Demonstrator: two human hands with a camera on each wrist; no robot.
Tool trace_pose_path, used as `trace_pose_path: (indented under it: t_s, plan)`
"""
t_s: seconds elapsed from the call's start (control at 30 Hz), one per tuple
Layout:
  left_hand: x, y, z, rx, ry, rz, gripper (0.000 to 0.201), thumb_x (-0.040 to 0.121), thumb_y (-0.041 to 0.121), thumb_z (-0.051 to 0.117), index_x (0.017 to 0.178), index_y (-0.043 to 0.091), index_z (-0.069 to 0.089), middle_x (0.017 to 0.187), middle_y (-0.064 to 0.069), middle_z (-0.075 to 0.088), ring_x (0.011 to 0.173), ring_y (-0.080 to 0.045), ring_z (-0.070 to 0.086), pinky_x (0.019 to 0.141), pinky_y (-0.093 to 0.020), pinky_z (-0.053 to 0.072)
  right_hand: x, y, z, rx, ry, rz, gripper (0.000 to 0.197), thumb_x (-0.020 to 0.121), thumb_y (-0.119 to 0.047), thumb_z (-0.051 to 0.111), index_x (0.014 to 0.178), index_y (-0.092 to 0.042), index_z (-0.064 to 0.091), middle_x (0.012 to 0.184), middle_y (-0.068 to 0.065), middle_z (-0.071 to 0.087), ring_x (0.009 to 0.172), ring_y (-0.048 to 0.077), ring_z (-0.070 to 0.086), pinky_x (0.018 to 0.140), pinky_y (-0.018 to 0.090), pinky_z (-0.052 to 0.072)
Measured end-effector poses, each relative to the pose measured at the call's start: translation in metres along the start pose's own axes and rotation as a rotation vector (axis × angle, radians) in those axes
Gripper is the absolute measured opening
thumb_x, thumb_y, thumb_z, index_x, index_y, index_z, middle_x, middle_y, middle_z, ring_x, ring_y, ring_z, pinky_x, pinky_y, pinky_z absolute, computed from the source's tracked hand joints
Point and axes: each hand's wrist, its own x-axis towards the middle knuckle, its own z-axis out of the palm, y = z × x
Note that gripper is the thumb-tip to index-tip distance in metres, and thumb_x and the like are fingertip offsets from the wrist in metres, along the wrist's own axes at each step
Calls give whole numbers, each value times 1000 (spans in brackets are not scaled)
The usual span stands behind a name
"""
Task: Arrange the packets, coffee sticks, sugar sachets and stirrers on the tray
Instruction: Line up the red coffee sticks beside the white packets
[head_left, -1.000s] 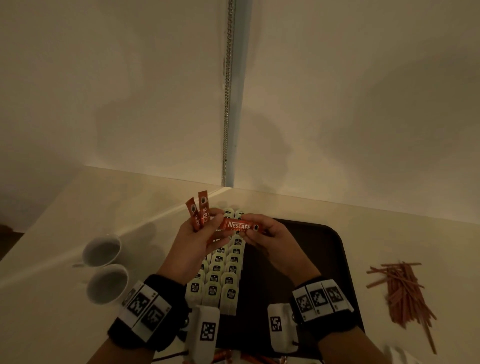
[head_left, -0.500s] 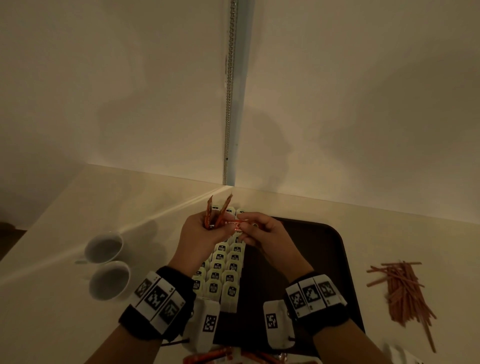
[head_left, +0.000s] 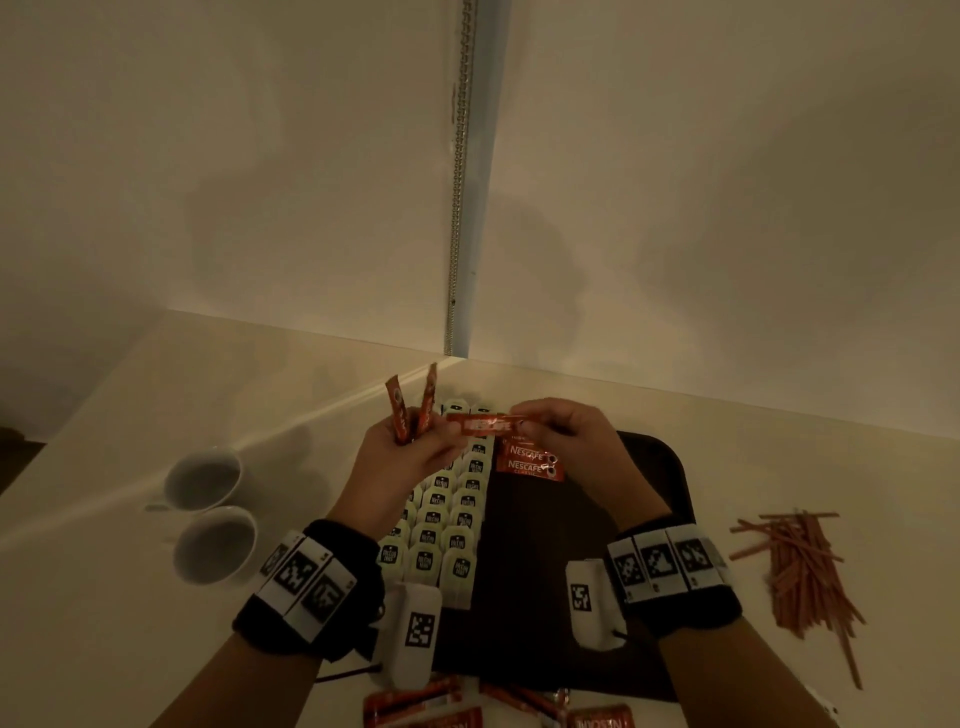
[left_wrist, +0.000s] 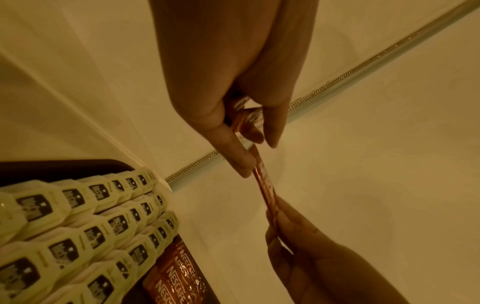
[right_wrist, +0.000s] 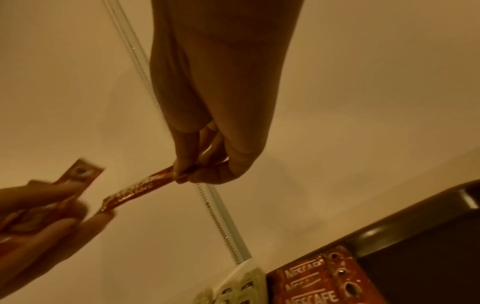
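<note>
While the head view shows the dark tray (head_left: 649, 519) on the surface with pale packets (head_left: 447, 525) along its left edge, the left hand (head_left: 410, 457) grips two coffee sticks (head_left: 410, 410); the right hand (head_left: 566, 436) pinches another stick (head_left: 480, 425), whose other end rests in the left fingers (left_wrist: 233, 150) only in the left wrist view.

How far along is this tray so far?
Partly done. Rows of pale green packets already fill the left of the dark tray, with a few red Nescafe coffee sticks laid beside them. The right hand pinches another stick; the left hand holds two more. Left: the brown stirrers on the counter and red packets at the near edge.
</note>
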Motion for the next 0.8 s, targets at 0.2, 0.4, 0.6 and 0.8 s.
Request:
trace_pose_path:
  t_s: [0.2,0.4,0.6,0.8]
  plan:
    - [-4,5,-6,15,51,-72,13,95,13,51,84,11,57,65,-1,54,59,-13,54,53,-20,50,7,56,-31,-266,177,128,13,88,-7,59,96,-15,65,101,-4,63,92,2,56,89,26,49]
    - [-2,1,-18,-50,106,-141,12,95,12,40,87,19,44,60,3,43,48,-11,36,43,-23,31,-5,111,-20,-265,175,312,18,81,-10,68,84,-27,62,103,-5,63,100,12,59,96,37,47]
    - [-7,1,-21,-32,106,-154,13,97,10,39,92,16,49,73,-4,58,58,-15,52,48,-24,38,3,120,-7,-291,243,382,15,84,-10,65,93,-21,63,109,-4,60,99,6,52,91,25,40]
    - [-8,-1,-22,69,132,-118,14,99,16,45,96,17,58,77,0,59,61,-11,54,51,-23,45,13,122,-4,-321,316,386,16,84,-12,66,99,-18,62,109,-3,60,98,6,52,91,25,42]
